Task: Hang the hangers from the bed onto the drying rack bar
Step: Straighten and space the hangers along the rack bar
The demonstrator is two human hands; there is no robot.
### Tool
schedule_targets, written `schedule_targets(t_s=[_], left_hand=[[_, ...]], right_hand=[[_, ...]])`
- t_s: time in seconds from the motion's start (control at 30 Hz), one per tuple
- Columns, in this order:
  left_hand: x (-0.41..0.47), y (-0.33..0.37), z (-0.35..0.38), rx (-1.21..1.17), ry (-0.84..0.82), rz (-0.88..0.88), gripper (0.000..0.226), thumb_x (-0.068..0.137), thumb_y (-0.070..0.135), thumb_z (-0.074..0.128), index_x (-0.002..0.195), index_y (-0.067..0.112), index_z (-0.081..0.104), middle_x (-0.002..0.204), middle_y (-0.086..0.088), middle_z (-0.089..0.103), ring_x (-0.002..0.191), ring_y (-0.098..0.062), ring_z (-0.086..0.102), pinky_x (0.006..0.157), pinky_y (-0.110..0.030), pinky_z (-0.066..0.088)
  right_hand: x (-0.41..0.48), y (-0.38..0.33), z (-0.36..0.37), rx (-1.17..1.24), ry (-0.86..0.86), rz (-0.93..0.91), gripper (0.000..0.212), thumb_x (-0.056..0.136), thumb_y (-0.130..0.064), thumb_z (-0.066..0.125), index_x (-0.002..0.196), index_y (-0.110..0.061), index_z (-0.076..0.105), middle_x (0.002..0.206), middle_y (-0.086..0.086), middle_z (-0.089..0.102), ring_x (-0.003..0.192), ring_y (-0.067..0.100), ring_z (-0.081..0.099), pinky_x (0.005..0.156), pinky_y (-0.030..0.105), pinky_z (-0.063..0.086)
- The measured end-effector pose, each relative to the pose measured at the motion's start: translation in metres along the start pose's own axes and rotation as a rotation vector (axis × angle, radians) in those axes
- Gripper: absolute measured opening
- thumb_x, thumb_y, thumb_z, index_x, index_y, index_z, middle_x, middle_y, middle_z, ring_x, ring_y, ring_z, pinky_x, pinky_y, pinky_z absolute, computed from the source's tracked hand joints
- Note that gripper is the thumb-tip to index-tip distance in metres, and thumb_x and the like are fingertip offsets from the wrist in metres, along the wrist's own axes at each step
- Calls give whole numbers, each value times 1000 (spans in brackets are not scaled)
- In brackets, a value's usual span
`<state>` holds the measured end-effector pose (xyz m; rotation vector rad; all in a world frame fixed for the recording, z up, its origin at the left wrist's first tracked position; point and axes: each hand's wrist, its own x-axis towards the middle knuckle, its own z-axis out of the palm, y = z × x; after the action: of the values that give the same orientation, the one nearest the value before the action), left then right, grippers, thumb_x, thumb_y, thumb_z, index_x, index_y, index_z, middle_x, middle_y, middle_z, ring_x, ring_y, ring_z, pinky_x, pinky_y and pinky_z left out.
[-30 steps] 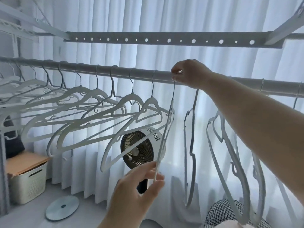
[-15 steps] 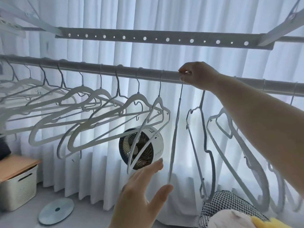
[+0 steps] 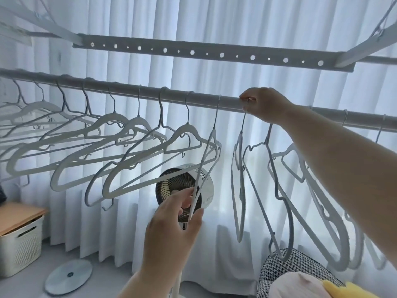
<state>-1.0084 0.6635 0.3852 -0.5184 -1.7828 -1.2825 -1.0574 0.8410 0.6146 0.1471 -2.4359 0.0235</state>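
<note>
Hanging behind everything, a white pleated curtain [image 3: 236,29] filled the background. In front of it, the drying rack bar [image 3: 129,91] ran across the view from the left edge to the right edge, with a flat perforated rail [image 3: 193,53] above it. A row of white hangers [image 3: 120,147] hung from the bar on the left side, and more hangers [image 3: 318,211] hung to the right, seen nearly edge-on. A round fan [image 3: 184,190] stood behind the hangers, near the curtain. A pale basket with a wooden lid [image 3: 19,237] sat on the floor at lower left, with a round flat disc [image 3: 68,275] beside it.

The right hand [image 3: 266,106] rested against the bar, its fingers closed on the wire hook of one hanger [image 3: 239,190], which hung edge-on below the bar. The left hand [image 3: 171,229] was raised below the bar, its thumb and fingers pinched on the lower end of the neighbouring hanger [image 3: 206,160], whose hook sat over the bar.
</note>
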Motion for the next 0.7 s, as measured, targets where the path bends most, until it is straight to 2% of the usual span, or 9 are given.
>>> schedule_targets(t_s=[0.07, 0.17, 0.3, 0.37, 0.47, 0.5, 0.57, 0.7], left_hand=[[-2, 0, 4, 5, 6, -5, 41, 67, 52, 43, 105, 41, 52, 72, 35, 56, 84, 9, 57, 68, -15, 49], [-7, 1, 10, 20, -25, 22, 41, 68, 51, 43, 108, 45, 46, 67, 39, 54, 79, 21, 53, 76, -4, 40], [-11, 5, 17, 68, -25, 98, 39, 70, 45, 46, 109, 39, 46, 66, 43, 47, 82, 7, 53, 78, -7, 37], [-12, 6, 21, 85, -16, 139, 39, 71, 43, 47, 110, 36, 47, 76, 42, 46, 82, 6, 52, 76, -8, 38], [-14, 5, 25, 49, -32, 126, 39, 70, 44, 47, 109, 39, 47, 73, 44, 45, 81, 7, 52, 78, -10, 40], [-15, 5, 26, 36, -39, 114, 39, 70, 45, 47, 109, 40, 47, 68, 44, 46, 81, 8, 52, 77, -10, 41], [-15, 5, 27, 35, -50, 100, 40, 70, 46, 47, 109, 41, 47, 71, 47, 48, 81, 11, 50, 63, -3, 43], [-16, 5, 27, 70, -58, 119, 41, 70, 49, 48, 110, 40, 47, 79, 51, 46, 82, 15, 45, 63, -3, 43]], right_hand=[[0, 0, 0, 5, 4, 7, 31, 94, -16, 41, 122, -11, 54, 123, 12, 57, 114, 29, 49, 90, 32, 38], [0, 0, 1, 12, 9, 10, 31, 94, -15, 41, 122, -10, 54, 123, 12, 58, 114, 29, 49, 90, 31, 38], [0, 1, 2, 17, 12, 16, 32, 94, -16, 41, 122, -11, 54, 122, 13, 58, 113, 30, 50, 90, 31, 39], [0, 2, 2, 16, 10, 15, 32, 94, -16, 41, 122, -11, 54, 122, 13, 58, 113, 30, 50, 90, 31, 39], [0, 2, 1, 18, 13, 16, 32, 94, -16, 41, 122, -11, 54, 123, 13, 58, 114, 30, 49, 90, 32, 39], [0, 3, 1, 18, 14, 16, 32, 94, -16, 41, 123, -11, 54, 123, 13, 58, 114, 30, 49, 91, 32, 39], [0, 3, 1, 18, 12, 18, 32, 94, -17, 41, 123, -12, 53, 124, 12, 58, 115, 29, 49, 91, 32, 39], [-1, 4, 1, 13, 13, 14, 32, 94, -16, 41, 124, -11, 53, 124, 12, 58, 115, 29, 49, 92, 32, 39]])
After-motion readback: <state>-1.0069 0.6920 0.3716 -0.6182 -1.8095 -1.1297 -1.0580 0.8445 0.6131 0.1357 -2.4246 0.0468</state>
